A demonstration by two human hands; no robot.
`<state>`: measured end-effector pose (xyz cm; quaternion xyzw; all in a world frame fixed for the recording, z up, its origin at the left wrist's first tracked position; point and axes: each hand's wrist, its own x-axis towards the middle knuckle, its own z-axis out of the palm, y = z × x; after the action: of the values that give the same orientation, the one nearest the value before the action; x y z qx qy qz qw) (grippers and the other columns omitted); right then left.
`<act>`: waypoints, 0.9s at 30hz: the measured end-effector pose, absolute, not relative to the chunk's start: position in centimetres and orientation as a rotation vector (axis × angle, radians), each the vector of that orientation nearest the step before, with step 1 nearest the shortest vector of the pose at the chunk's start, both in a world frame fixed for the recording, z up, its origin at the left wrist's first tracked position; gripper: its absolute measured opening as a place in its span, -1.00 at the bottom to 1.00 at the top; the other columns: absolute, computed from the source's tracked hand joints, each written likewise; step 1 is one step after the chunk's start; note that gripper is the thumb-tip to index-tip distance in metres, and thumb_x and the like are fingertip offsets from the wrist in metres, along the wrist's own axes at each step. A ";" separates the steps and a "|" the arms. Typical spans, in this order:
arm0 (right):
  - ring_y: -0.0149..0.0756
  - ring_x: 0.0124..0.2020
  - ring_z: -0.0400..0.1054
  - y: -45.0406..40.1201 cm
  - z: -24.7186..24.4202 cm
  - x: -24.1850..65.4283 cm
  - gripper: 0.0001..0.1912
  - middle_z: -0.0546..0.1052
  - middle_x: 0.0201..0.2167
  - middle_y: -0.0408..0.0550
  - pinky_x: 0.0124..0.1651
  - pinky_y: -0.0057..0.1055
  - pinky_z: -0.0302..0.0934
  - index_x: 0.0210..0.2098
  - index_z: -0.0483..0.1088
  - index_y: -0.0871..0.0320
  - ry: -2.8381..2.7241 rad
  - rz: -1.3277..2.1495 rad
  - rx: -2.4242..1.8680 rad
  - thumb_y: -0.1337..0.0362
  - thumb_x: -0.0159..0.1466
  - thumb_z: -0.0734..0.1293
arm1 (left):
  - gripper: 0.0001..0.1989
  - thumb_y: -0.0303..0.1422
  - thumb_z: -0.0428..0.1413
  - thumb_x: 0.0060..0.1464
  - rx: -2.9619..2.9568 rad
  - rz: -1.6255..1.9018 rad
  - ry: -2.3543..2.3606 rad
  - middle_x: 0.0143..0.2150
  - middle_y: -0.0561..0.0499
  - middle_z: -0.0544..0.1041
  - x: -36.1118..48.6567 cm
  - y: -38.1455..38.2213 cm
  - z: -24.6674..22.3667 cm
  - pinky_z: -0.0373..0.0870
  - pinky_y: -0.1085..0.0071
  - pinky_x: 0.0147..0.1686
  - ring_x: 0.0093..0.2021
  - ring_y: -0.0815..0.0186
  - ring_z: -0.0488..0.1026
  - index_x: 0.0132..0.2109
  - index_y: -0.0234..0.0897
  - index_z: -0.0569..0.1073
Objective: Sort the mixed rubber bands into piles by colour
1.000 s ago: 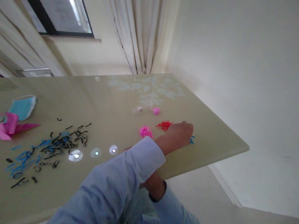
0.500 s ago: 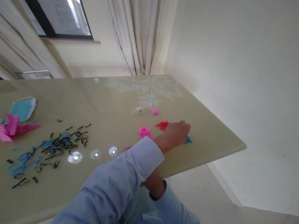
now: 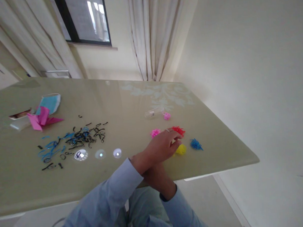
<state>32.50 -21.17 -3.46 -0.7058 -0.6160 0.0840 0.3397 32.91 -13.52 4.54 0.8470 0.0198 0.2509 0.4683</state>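
Observation:
My left hand (image 3: 166, 145) reaches across my right wrist, palm down over the table, a ring on one finger. Its fingers are loosely bent, thumb apart from them, and I see nothing held. The fingertips are beside a pile of red rubber bands (image 3: 178, 131) and above a yellow pile (image 3: 180, 149). A pink pile (image 3: 155, 132) is partly covered behind the hand. Blue bands (image 3: 196, 144) lie in a heap to the right. Beneath the left forearm is my right hand (image 3: 155, 173), near the table edge; its fingers are hidden.
Black and blue bands (image 3: 78, 138) lie scattered at the left. Behind them are a pink folded paper (image 3: 42, 119) and a blue face mask (image 3: 49, 104). A clear tube (image 3: 153, 113) lies beside a small pink object (image 3: 166, 116). A wall (image 3: 255, 86) stands at the right.
My left hand has drawn back left from the blue pile, uncovering the blue and yellow bands. The view has turned left. My right hand stays under the left arm.

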 end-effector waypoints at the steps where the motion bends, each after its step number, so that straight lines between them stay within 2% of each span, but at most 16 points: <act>1: 0.00 -0.07 0.48 -21.1 -3.0 32.5 -0.64 0.62 -0.10 0.08 0.01 -0.17 0.34 -0.04 0.54 0.15 -1.597 0.227 -1.841 0.36 0.18 0.31 | -0.86 -0.40 0.10 0.16 2.002 0.651 0.114 -0.25 -0.06 0.52 31.3 -13.1 4.4 0.27 0.40 -0.22 -0.32 0.28 0.37 -0.18 -0.21 0.55; 3: -0.06 -0.17 0.50 -21.1 -1.9 32.5 -0.69 0.63 -0.20 0.11 -0.09 -0.23 0.36 -0.12 0.56 0.20 -1.573 0.293 -1.802 0.39 0.18 0.28 | -0.88 -0.41 0.14 0.12 1.875 0.735 0.264 -0.27 -0.04 0.53 27.9 -12.2 4.0 0.24 0.42 -0.22 -0.32 0.29 0.36 -0.21 -0.19 0.57; 7: -0.26 -0.33 0.48 -20.9 -0.5 32.7 -0.75 0.62 -0.35 0.01 -0.24 -0.41 0.32 -0.27 0.57 0.17 -1.489 0.417 -1.708 0.36 0.27 0.23 | -0.91 -0.38 0.21 0.04 1.726 0.789 0.529 -0.33 0.00 0.53 21.6 -10.3 2.6 0.23 0.44 -0.29 -0.38 0.30 0.34 -0.26 -0.19 0.60; 11: -0.28 -0.30 0.50 -20.8 -0.1 32.9 -0.75 0.63 -0.33 -0.01 -0.20 -0.40 0.34 -0.23 0.59 0.13 -1.406 0.470 -1.699 0.23 0.32 0.26 | -0.94 -0.34 0.24 0.01 1.676 0.831 0.669 -0.38 0.00 0.52 17.0 -9.2 1.2 0.22 0.44 -0.35 -0.42 0.30 0.33 -0.32 -0.18 0.61; 15: -0.23 -0.23 0.51 -20.0 0.4 33.2 -0.72 0.64 -0.26 0.01 -0.14 -0.36 0.35 -0.22 0.59 0.14 -1.355 0.579 -1.753 0.16 0.33 0.27 | -0.90 -0.34 0.20 0.08 1.754 0.782 0.649 -0.39 -0.01 0.53 14.4 -9.0 0.3 0.23 0.45 -0.32 -0.38 0.29 0.38 -0.27 -0.19 0.61; 17: -0.26 -0.29 0.50 -19.1 1.2 33.2 -0.71 0.63 -0.30 -0.01 -0.22 -0.39 0.33 -0.20 0.58 0.15 -1.380 0.653 -1.785 0.14 0.33 0.27 | -0.88 -0.35 0.17 0.11 1.807 0.737 0.617 -0.37 -0.01 0.54 13.8 -8.9 0.1 0.24 0.44 -0.30 -0.35 0.29 0.40 -0.25 -0.21 0.60; 21: -0.38 -0.53 0.32 -15.4 3.6 32.4 -0.69 0.49 -0.55 -0.17 -0.46 -0.48 0.17 -0.10 0.54 0.19 -1.564 0.723 -1.782 0.16 0.31 0.28 | -0.87 -0.35 0.13 0.14 1.791 0.718 0.608 -0.34 -0.02 0.55 13.4 -8.6 0.2 0.26 0.44 -0.29 -0.33 0.30 0.41 -0.23 -0.25 0.58; 23: -0.41 -0.54 0.28 -12.7 4.6 31.5 -0.69 0.44 -0.57 -0.21 -0.44 -0.49 0.14 -0.07 0.53 0.20 -1.696 0.682 -1.741 0.20 0.29 0.29 | -0.87 -0.37 0.13 0.13 1.741 0.741 0.630 -0.34 -0.01 0.55 13.4 -8.6 0.2 0.28 0.43 -0.28 -0.32 0.29 0.43 -0.24 -0.27 0.57; 27: -0.42 -0.48 0.29 -6.0 4.9 29.3 -0.72 0.49 -0.49 -0.18 -0.33 -0.48 0.17 -0.08 0.53 0.21 -1.900 0.524 -1.676 0.27 0.29 0.28 | -0.87 -0.36 0.13 0.13 1.630 0.777 0.638 -0.34 -0.02 0.56 13.3 -8.8 0.1 0.31 0.43 -0.29 -0.32 0.29 0.44 -0.25 -0.28 0.57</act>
<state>29.31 -5.97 4.94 -0.6230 -0.7063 0.1948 0.2738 13.33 -8.81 0.07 0.6961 0.2726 0.3319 0.5753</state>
